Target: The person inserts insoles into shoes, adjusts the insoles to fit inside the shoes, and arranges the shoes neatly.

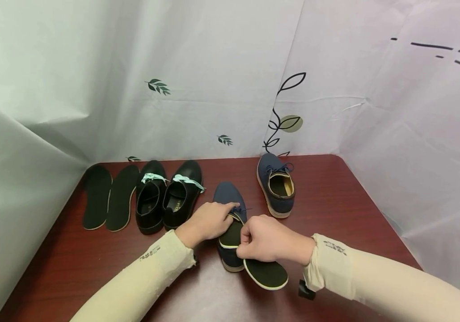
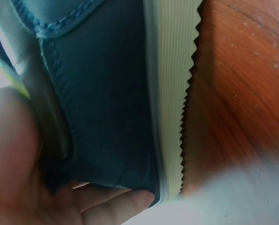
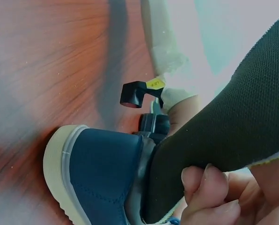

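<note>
A: Entry one, your right hand [image 1: 263,237]?
B: Grasping. Back of the hand uppermost, fingers folded under; the fingertips [image 3: 214,180] pinch the edge of a dark green-black fabric insole with a pale rim [image 1: 267,273]. Your forearm, in a cream sleeve [image 1: 394,273], comes in from the lower right, angled across to the left.

A: The insole's position?
B: One end in the opening of a navy-blue lace-up shoe with a cream ridged sole [image 1: 227,194]; the other end sticks out behind the heel, to the right, under your hand.

A: Entry two, your left hand [image 1: 209,219]?
B: Also grasping. It grips that shoe from its left side, thumb and index finger by the laces, other fingers against the upper. Your left forearm slants up from the lower left.

A: The shoe's position?
B: On the red-brown wooden table [image 1: 334,197], sole down, toe away from you.

A: Further out?
B: To the left, two smooth black shoes with mint-green ties [image 1: 191,170]; beyond them, two dark flat insoles with pale edges [image 1: 97,197], side by side. Behind right, a second navy-blue shoe [image 1: 267,164]. At the back, a white leaf-printed cloth [image 1: 213,67].
</note>
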A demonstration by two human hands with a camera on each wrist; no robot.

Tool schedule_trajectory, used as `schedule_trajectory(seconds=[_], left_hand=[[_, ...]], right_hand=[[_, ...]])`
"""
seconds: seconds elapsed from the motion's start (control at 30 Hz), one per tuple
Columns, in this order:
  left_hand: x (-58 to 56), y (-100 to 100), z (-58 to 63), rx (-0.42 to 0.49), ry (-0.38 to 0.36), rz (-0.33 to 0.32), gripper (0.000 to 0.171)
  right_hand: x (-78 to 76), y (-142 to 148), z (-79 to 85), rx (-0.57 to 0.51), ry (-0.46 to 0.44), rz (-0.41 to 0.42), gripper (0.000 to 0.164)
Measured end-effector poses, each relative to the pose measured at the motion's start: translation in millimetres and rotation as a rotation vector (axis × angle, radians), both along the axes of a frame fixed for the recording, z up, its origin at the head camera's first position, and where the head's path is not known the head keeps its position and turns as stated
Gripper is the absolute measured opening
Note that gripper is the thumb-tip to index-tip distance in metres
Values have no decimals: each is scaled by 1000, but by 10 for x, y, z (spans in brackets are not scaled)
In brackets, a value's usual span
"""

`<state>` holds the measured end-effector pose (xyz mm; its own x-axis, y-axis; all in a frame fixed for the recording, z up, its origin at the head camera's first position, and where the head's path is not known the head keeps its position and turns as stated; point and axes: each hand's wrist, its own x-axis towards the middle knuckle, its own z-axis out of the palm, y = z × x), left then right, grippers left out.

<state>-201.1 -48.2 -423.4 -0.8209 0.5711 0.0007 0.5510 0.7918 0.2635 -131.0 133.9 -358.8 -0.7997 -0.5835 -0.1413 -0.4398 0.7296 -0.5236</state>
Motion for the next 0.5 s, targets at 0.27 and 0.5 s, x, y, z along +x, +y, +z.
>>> schedule_trajectory(seconds=[0.27, 0.5], left_hand=[[23, 8, -43, 18, 65, -7, 41], [33, 9, -57, 20, 72, -7, 41]], right_hand=[[-23, -74, -52, 21, 63, -43, 32], [-23, -163, -94, 41, 89, -73, 37]])
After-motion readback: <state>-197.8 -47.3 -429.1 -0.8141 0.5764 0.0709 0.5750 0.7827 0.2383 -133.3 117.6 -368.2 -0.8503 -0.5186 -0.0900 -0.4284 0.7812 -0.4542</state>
